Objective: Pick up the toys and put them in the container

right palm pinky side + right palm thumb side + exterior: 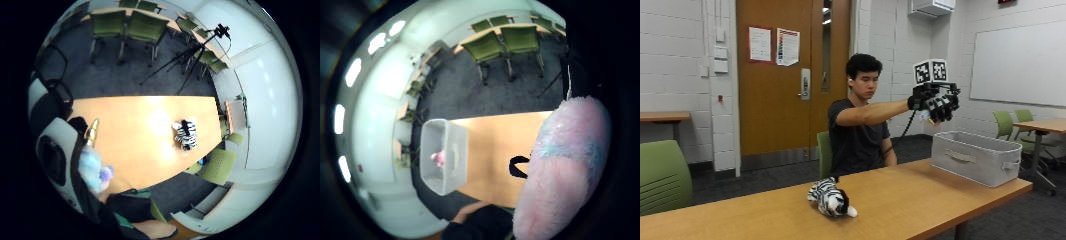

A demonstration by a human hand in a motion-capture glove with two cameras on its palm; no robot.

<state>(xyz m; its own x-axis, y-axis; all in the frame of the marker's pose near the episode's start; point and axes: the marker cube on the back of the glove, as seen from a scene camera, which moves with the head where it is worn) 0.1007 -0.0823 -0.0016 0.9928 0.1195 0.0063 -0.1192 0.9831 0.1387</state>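
The glove on the right hand (935,105) is black. The plush toy (565,170) near the palm is pink with pale blue patches. The zebra toy (830,198) has black and white stripes. The container (975,157) is grey, and the table (906,200) is light wood.

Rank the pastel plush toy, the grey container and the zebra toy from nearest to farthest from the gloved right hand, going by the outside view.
1. Pastel plush toy: held in the gloved right hand, raised above the table.
2. Grey container: just below the hand, on the table end.
3. Zebra toy: farthest, lying on the table in front of the person.
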